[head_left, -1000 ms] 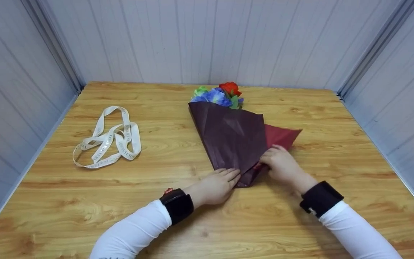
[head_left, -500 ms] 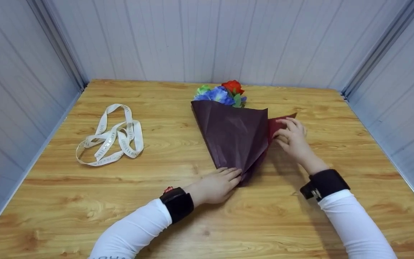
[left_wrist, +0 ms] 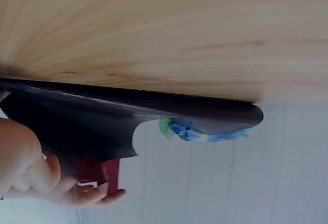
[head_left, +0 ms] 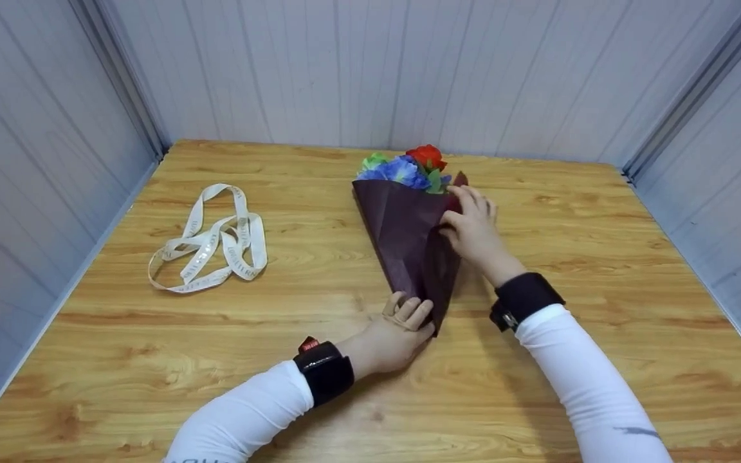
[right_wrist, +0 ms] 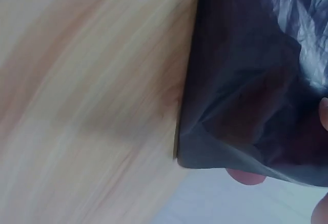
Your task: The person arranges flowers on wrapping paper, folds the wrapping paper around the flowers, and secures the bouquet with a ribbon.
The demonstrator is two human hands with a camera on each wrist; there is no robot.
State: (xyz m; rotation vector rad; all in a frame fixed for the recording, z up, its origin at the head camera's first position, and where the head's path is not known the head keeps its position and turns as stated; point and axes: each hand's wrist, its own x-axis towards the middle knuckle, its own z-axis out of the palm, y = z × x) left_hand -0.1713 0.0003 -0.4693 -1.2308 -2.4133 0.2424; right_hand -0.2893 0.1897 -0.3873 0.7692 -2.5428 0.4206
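One white ribbon (head_left: 202,253) lies in loops on the table (head_left: 312,257). The left hand (head_left: 395,337) rests its relaxed fingers on the narrow end of the dark wrapping paper (head_left: 402,225), which surrounds blue, green and red flowers (head_left: 402,170); the right hand (head_left: 475,230) pinches the paper's right edge.

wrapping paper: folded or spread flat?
Folded: the dark purple wrapping paper tapers to a narrow end, its right side turned inward in the right hand, flowers showing past the wide end.

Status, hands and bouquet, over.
Left hand on narrow end of dark purple paper wrap; right hand pinches its edge. Red, blue, green flowers exposed. White printed ribbon off left, clear.
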